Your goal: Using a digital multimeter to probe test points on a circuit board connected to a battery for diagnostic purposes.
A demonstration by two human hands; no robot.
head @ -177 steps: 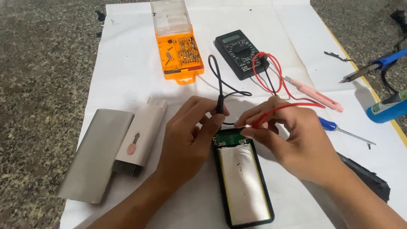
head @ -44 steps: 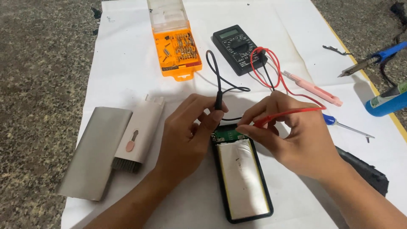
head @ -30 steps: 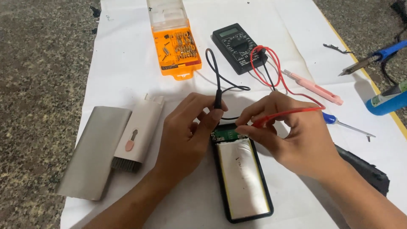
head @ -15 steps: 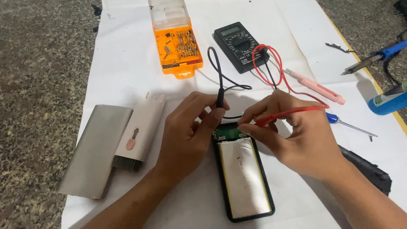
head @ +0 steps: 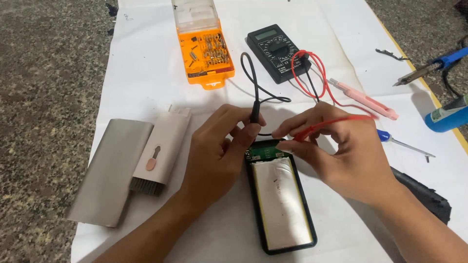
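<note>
Left hand [head: 219, 151] pinches black probe [head: 255, 109] upright; right hand [head: 341, 151] grips red probe [head: 326, 125], tip pointing left. Both tips meet the green board [head: 265, 152] at the far end of the open power bank [head: 282, 195], long axis near-far. Multimeter [head: 277, 51] far; white-covered surface [head: 146, 63].

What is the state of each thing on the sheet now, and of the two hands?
left hand: fingers closed on the black probe
right hand: fingers closed on the red probe
power bank: opened, pouch cell and small green board exposed
grey cover: off, lying at the left
bit case: lid open
multimeter: leads plugged in, display unreadable
blue screwdriver: lying unused
</note>
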